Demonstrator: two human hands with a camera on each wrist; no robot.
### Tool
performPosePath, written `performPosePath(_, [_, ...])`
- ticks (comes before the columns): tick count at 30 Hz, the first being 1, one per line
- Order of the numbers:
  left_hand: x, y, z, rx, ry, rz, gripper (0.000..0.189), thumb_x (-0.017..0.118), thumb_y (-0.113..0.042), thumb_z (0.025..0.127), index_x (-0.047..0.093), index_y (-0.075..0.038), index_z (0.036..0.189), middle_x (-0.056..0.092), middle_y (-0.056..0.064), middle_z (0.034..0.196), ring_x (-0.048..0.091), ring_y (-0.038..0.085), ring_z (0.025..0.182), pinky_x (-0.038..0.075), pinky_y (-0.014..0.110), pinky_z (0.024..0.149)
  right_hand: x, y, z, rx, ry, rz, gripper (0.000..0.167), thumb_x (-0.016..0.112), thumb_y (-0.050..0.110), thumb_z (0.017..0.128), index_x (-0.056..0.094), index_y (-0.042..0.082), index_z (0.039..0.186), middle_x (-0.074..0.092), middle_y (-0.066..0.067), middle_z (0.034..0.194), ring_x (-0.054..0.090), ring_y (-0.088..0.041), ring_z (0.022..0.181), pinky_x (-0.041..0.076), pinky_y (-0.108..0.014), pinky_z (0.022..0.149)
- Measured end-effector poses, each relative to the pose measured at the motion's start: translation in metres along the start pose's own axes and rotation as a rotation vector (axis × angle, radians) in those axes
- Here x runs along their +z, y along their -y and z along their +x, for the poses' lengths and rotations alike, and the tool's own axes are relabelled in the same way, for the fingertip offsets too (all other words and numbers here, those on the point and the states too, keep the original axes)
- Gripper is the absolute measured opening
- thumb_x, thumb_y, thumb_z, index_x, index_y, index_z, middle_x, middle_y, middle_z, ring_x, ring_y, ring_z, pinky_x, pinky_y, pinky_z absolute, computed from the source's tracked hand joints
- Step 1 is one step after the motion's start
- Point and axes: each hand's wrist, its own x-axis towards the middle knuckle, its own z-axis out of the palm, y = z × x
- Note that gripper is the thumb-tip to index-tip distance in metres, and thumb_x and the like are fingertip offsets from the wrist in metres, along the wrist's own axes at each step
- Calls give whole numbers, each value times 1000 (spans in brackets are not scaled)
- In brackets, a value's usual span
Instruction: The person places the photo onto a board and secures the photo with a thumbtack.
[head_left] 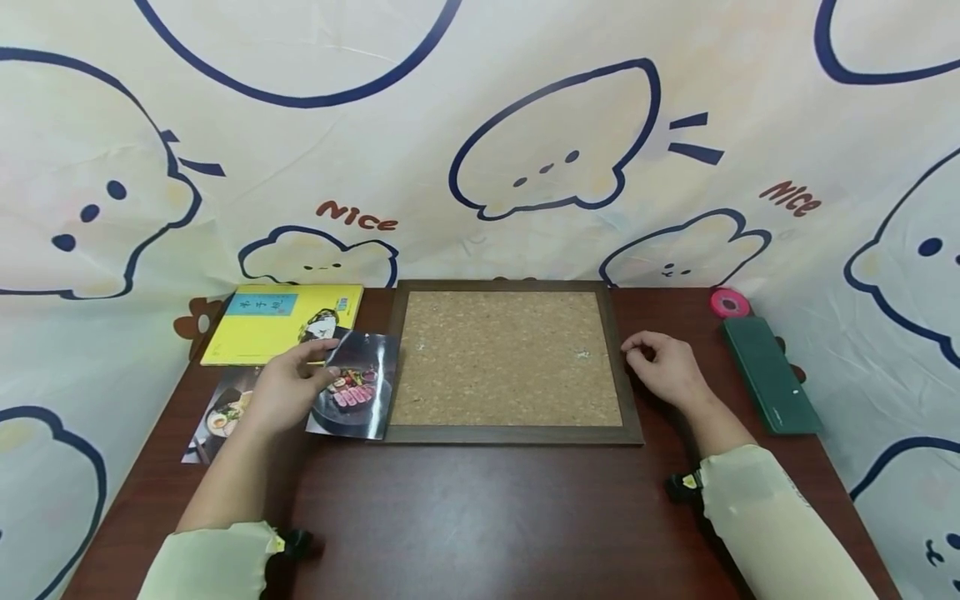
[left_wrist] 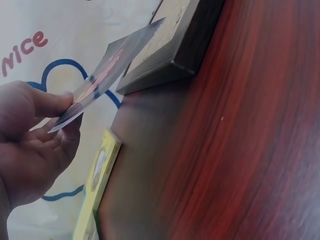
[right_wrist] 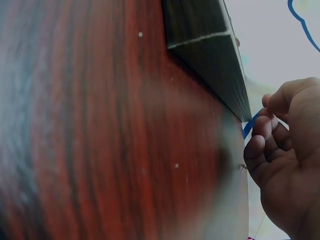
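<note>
My left hand (head_left: pixel 292 385) pinches the left edge of a glossy food photo print (head_left: pixel 358 392) between thumb and fingers. In the left wrist view the print (left_wrist: pixel 107 75) is lifted and slightly bent, its far end near the frame. A cork board (head_left: pixel 510 358) in a dark wooden frame lies mid-table; the print covers part of its left edge. Beside the frame's right edge rests my right hand (head_left: pixel 666 367), its fingers loosely curled. Nothing shows in its grasp in the right wrist view, where the hand (right_wrist: pixel 282 145) is near the frame's side (right_wrist: pixel 210 70).
A yellow book (head_left: pixel 255 342) lies at the back left, with another food photo (head_left: pixel 225 408) in front of it, partly behind my left arm. On the right are a pink tape roll (head_left: pixel 730 303) and a dark green case (head_left: pixel 772 375). A patterned cloth (head_left: pixel 420 158) hangs behind.
</note>
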Motion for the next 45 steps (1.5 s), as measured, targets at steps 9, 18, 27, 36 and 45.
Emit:
performPosePath(9, [19, -12, 7, 21, -17, -43, 51, 66, -16, 102, 55, -21, 152, 54, 18, 144, 60, 34, 105, 54, 32, 73, 6, 6, 2, -58, -30, 43, 6, 70, 16, 97, 72, 11, 98, 69, -1, 82, 58, -18, 72, 47, -29, 65])
performPosePath(18, [38, -21, 17, 58, -27, -93, 50, 68, -12, 100, 57, -15, 148, 59, 18, 135, 61, 31, 106, 55, 34, 79, 15, 22, 6, -88, -42, 63, 5, 73, 13, 94, 72, 9, 97, 70, -1, 82, 61, -17, 74, 49, -29, 65])
performPosePath(27, [52, -30, 24, 45, -32, -117, 49, 69, -12, 100, 57, -12, 147, 60, 17, 133, 60, 30, 103, 54, 33, 77, 23, 41, 8, -134, -22, 134, 4, 74, 9, 92, 73, 11, 96, 72, 0, 84, 65, -16, 77, 51, -27, 68])
performPosePath(36, [67, -37, 31, 60, -21, -126, 48, 69, -12, 99, 57, -11, 145, 59, 19, 139, 60, 29, 102, 55, 35, 76, 35, 55, 11, -119, -1, 163, 5, 73, 11, 93, 74, 12, 98, 73, 0, 87, 66, -15, 79, 54, -32, 72])
performPosePath(45, [81, -44, 40, 83, -17, -142, 51, 73, -11, 96, 57, -9, 144, 58, 22, 141, 65, 31, 106, 57, 36, 77, 48, 73, 16, -133, 10, 156, 5, 72, 14, 95, 76, 12, 98, 75, 1, 88, 69, -14, 79, 56, -35, 73])
